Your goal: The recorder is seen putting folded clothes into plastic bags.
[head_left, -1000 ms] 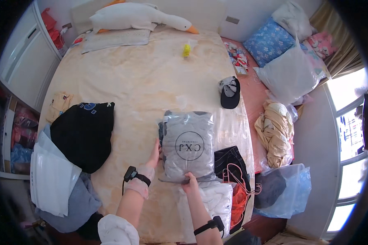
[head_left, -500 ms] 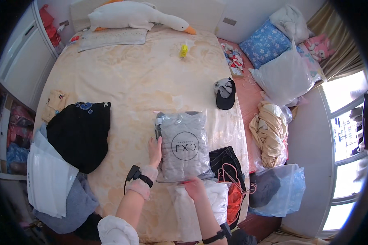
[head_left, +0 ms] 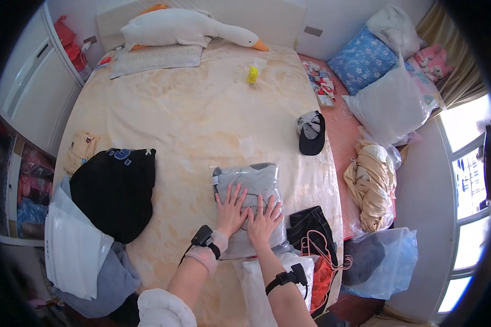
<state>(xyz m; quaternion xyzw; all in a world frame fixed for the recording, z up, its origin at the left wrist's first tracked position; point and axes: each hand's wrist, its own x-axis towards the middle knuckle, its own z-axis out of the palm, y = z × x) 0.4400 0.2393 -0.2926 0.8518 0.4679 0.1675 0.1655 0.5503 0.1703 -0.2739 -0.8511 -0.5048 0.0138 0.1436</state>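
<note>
A folded grey garment in a clear plastic bag lies flat on the bed in front of me. My left hand rests on its upper face with the fingers spread. Beside it, my right hand presses down on the same bag, fingers also apart, the two thumbs nearly meeting. Both palms cover the middle of the bag. Just below lies a white package in clear plastic, partly behind my right forearm. Folded black trousers sit to the right of the bag, with a pink hanger and orange fabric by them.
Left on the bed are a black garment, white plastic bags and a grey-blue cloth. A black-and-grey cap lies at the right edge. A goose plush and a yellow item are farther back.
My hands have moved from the bag's left side and near edge onto its top, fingers now spread flat. The view has shifted slightly, so everything appears a little lower and farther right.
</note>
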